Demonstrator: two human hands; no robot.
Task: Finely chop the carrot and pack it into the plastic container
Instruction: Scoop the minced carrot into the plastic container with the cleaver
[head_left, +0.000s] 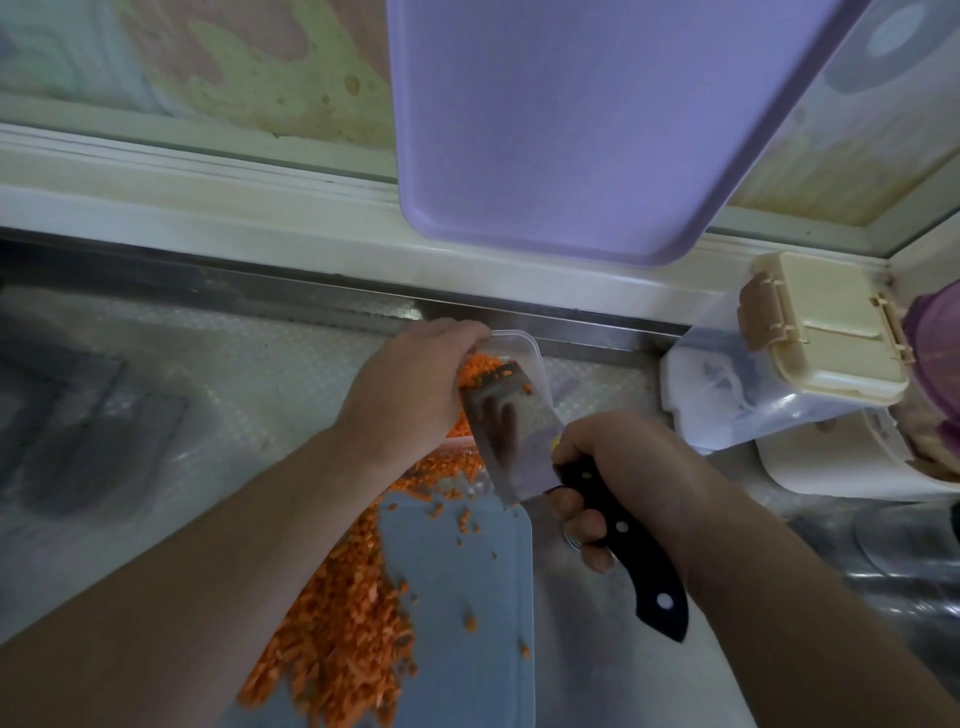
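Two hands: right hand (618, 467) round one knife (524, 441), left hand (410, 384) on one container (527, 353).

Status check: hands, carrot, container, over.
Left hand steadies container; right hand grips knife. Chopped carrot mostly on board. Nothing blocking.

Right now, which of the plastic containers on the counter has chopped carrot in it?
The small clear open plastic container under the left hand. The larger clear container with the beige latched lid, to the right, shows no carrot.
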